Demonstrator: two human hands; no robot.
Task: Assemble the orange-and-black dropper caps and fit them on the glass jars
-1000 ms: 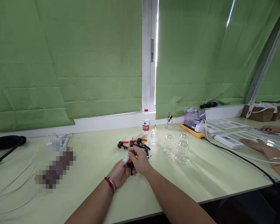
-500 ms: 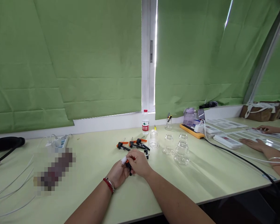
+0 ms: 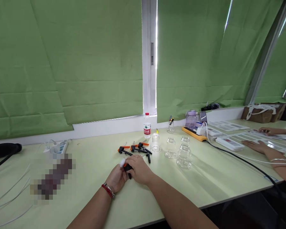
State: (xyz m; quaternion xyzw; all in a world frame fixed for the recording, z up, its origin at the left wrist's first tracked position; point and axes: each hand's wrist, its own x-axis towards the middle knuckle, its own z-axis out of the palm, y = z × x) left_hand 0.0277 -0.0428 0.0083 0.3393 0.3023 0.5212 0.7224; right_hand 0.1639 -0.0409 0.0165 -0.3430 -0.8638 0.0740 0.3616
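Both my hands meet over the pale green table (image 3: 90, 171), closed around one small black and orange pump tool (image 3: 127, 167). My left hand (image 3: 116, 178), with a red bracelet at the wrist and a white wrap on one fingertip, grips it from the left. My right hand (image 3: 138, 170) covers it from the right. Just beyond them lie three more black and orange pump tools (image 3: 133, 149). Several clear glass cups (image 3: 178, 151) stand to the right of those.
A water bottle (image 3: 147, 126), a purple jug (image 3: 190, 119) and an orange power strip (image 3: 193, 133) sit near the window sill. Another person's hands (image 3: 257, 146) rest on white trays (image 3: 228, 143) at the far right. A black cable (image 3: 243, 162) crosses the table. White cables and a power strip (image 3: 57, 147) lie at the left.
The view has tilted up and shifted slightly. My hands stay together on the pump tool, drawn a little closer to me and turned slightly.
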